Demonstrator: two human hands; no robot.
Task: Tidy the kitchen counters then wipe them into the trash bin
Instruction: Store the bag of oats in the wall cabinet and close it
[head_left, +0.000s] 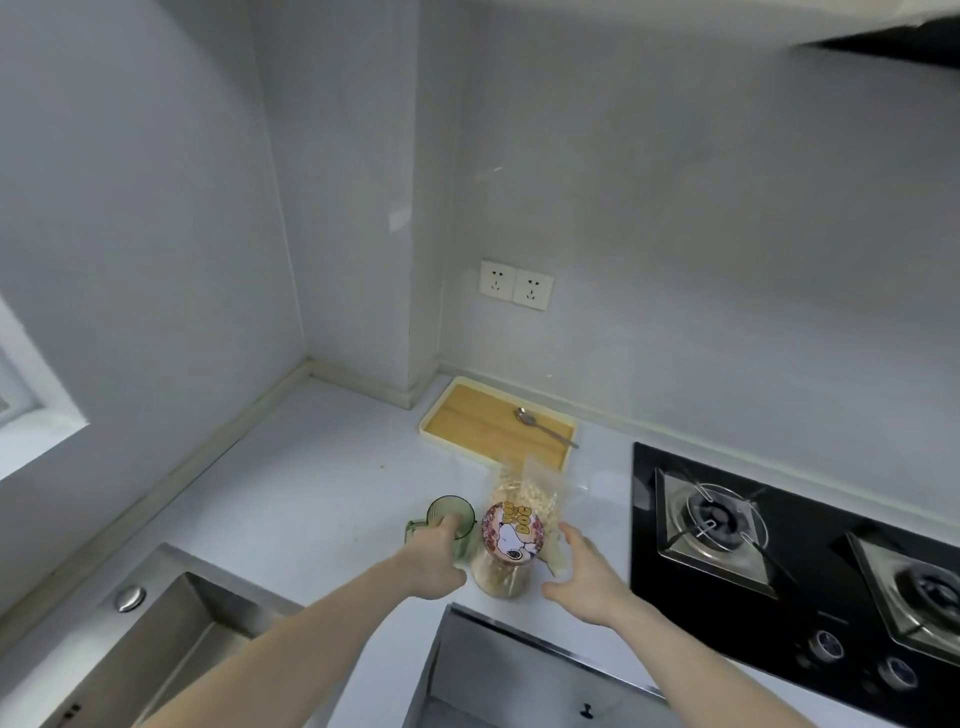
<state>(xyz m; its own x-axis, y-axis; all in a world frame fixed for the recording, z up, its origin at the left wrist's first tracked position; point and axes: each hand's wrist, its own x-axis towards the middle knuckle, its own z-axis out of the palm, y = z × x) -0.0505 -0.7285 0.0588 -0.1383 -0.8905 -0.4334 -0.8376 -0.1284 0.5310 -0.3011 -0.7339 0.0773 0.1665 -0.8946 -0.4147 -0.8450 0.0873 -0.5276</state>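
A clear jar (506, 564) with a printed cartoon-dog lid stands near the front edge of the white counter (311, 467). Just left of it is a green glass cup (451, 512); my left hand (434, 558) grips it, fingers over the rim. My right hand (584, 574) hovers open to the right of the jar, a small gap between them. Behind the jar lies a clear bag of pale food (530, 493). A wooden tray (493, 426) at the back wall carries a metal spoon (545, 427).
A steel sink (171, 639) is set into the counter at the lower left. A black gas hob (805, 566) with two burners fills the right side. Two wall sockets (516, 285) are above the tray. A drawer or cabinet front (519, 675) juts out below.
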